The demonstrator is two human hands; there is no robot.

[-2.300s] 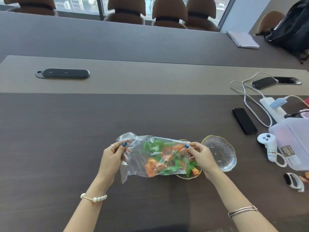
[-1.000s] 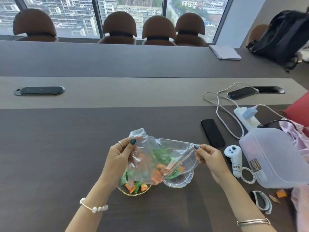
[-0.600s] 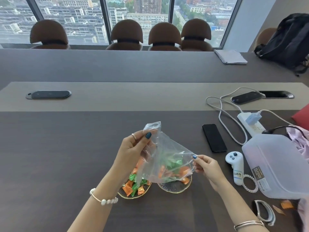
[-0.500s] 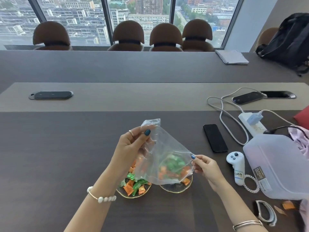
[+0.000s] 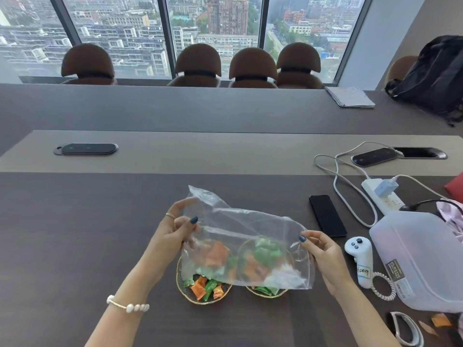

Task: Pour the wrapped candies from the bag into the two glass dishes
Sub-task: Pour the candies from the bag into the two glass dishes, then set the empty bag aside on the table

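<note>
Clear plastic bag (image 5: pixel 240 236) held stretched flat above two glass dishes, looks empty; candies seen through it. Left dish (image 5: pixel 200 294) and right dish (image 5: pixel 265 291) side by side on dark table (image 5: pixel 75 234), both holding orange and green wrapped candies (image 5: pixel 204 288). Left hand (image 5: pixel 172 234) pinches bag's left edge, thumb against fingers. Right hand (image 5: pixel 323 254) pinches right edge likewise. White controller (image 5: pixel 359 261) just right of right hand; black phone (image 5: pixel 327 215) beyond it.
</note>
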